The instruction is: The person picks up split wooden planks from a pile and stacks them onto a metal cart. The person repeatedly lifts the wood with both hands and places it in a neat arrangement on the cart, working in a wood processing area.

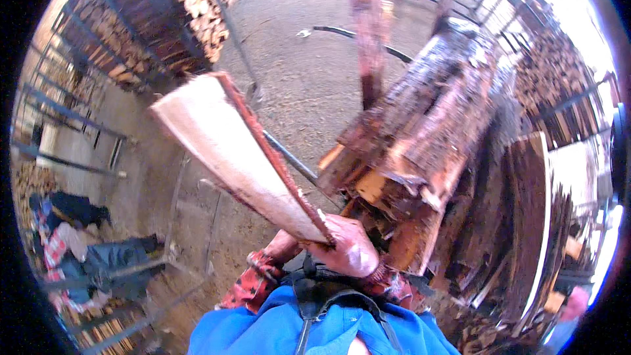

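A long split slab of wood (223, 131), pale on its face with reddish bark along one edge, slants up and leftward from in front of my body. My right hand (351, 246) is closed round its narrow near end. My left hand (284, 246) is beside that end, partly behind the slab and my right hand; its fingers are hidden. Just right of my hands, a stack of bark-covered split logs (427, 118) lies at a slant, its torn orange ends facing me.
An upright reddish post (367, 33) stands beyond the logs. Rough slabs (526, 210) lean at right. Metal racks of split firewood (197, 0) line both sides. A dark hose (358, 36) lies on the floor. A person in a checked shirt (56, 250) is at far left.
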A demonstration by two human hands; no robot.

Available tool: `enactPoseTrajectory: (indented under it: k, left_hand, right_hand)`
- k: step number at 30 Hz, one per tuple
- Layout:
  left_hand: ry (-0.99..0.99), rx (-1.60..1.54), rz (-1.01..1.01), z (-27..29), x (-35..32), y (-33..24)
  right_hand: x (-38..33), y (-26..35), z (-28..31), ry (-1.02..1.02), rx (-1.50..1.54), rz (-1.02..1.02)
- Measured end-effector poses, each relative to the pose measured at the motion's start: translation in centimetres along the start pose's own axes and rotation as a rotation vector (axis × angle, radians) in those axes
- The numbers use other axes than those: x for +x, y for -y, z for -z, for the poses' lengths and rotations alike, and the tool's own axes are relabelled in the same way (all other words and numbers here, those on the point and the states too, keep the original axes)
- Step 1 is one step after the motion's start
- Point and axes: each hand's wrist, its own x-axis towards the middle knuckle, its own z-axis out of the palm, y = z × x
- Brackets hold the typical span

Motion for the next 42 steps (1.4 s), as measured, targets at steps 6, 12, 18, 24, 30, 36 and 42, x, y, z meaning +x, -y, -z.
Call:
enactPoseTrajectory:
  k: [6, 12, 18, 24, 30, 36, 42]
  left_hand:
    - [0.048, -0.026, -0.012, 0.3, -3.3, -2.7]
    - [-0.019, -0.407, 0.149, -1.4, -3.1, -13.3]
    - [0.048, -0.476, -0.052, -0.9, -1.5, -17.4]
    - [0.111, -0.170, -0.183, 0.6, -0.2, -19.0]
    - [0.007, 0.068, -0.260, -2.6, 2.3, -23.7]
    - [0.018, 0.136, -0.321, -9.9, 9.0, -29.5]
    - [-0.130, 0.680, -0.528, -16.2, 15.8, -28.8]
  right_hand:
    - [-1.4, 3.1, 2.1, -0.109, 0.238, 0.081]
    - [-2.6, 3.9, 2.2, -0.247, 0.194, 0.064]
    - [-3.3, 5.8, 3.7, -0.289, 0.094, 0.014]
    - [-5.4, 8.5, 4.1, -0.490, -0.062, -0.026]
    - [-12.7, 9.1, 7.3, -0.647, -0.285, -0.056]
    - [-23.2, 9.6, 12.6, -0.881, -0.432, -0.143]
    - [-34.7, 10.4, 16.9, -1.241, -0.505, -0.358]
